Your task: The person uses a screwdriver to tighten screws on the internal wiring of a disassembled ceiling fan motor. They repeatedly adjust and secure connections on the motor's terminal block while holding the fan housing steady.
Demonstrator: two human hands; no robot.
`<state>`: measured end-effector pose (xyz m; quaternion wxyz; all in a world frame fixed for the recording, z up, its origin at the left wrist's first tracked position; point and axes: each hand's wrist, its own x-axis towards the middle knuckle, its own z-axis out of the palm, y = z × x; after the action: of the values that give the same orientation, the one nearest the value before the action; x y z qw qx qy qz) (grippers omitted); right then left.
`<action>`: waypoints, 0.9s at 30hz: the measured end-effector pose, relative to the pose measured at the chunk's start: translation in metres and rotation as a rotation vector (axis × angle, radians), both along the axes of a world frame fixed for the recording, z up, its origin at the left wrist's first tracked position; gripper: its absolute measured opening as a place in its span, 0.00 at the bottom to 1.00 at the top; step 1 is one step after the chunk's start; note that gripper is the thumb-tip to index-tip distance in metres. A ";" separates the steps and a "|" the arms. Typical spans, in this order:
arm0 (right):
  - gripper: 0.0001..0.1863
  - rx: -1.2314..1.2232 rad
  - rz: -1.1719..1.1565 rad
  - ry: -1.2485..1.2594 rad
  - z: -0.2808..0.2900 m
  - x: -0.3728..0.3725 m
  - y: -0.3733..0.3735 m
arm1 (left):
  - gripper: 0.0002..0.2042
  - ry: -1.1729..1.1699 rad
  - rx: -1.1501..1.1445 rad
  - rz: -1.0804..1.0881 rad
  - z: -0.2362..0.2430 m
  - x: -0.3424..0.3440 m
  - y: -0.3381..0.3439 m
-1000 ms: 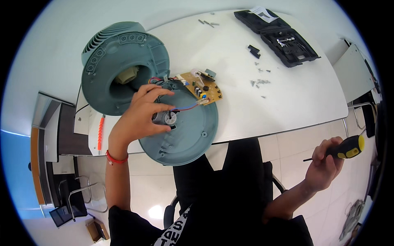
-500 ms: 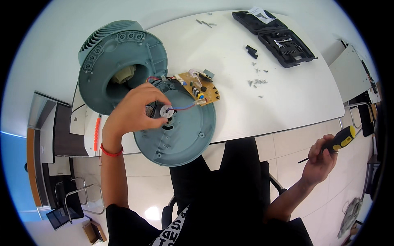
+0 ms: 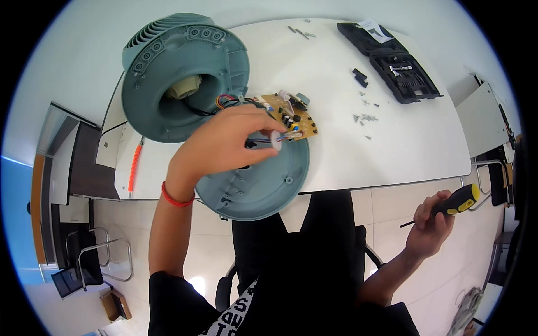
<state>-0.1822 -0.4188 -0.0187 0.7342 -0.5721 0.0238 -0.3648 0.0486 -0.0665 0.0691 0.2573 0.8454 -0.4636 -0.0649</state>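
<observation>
Between the thumb and fingers of my left hand (image 3: 227, 137) is a small round motor (image 3: 276, 140), a pale disc with thin wires. It is lifted over a shallow round grey-green base (image 3: 258, 193). The wires run toward a tan circuit board (image 3: 308, 124) at the far rim of that base. Off to the right, below the table edge, my right hand (image 3: 428, 229) is closed round a screwdriver (image 3: 457, 200) with a black and yellow handle, its shaft pointing left. Behind my left hand stands a grey-green fan housing (image 3: 140, 106) with a deep central opening and wires coming out.
An open black tool case (image 3: 403, 78) lies at the far right of the white table (image 3: 336, 162). Near it are a black plastic piece (image 3: 360, 78) and scattered screws (image 3: 367, 118). Metal rods (image 3: 301, 32) lie at the back, an orange twisted-handled tool (image 3: 135, 168) at the left.
My left hand has moved right with the small round motor, from over the base's middle toward the circuit board. My right hand still holds the screwdriver. The whole view has shifted slightly.
</observation>
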 end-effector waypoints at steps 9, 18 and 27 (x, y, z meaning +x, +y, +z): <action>0.28 0.021 0.119 -0.083 0.000 0.001 0.007 | 0.22 -0.169 -0.310 0.308 -0.004 -0.037 0.052; 0.22 -0.129 0.143 -0.194 0.027 0.041 0.033 | 0.14 0.365 -1.201 0.894 -0.103 -0.163 0.138; 0.22 -0.076 0.183 -0.242 0.034 0.071 0.061 | 0.17 0.759 -1.556 1.022 -0.110 -0.174 0.109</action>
<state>-0.1117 -0.3575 0.0148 0.7397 -0.5512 -0.1309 -0.3632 -0.1256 0.0426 -0.0405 0.8659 0.4631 0.1543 0.1090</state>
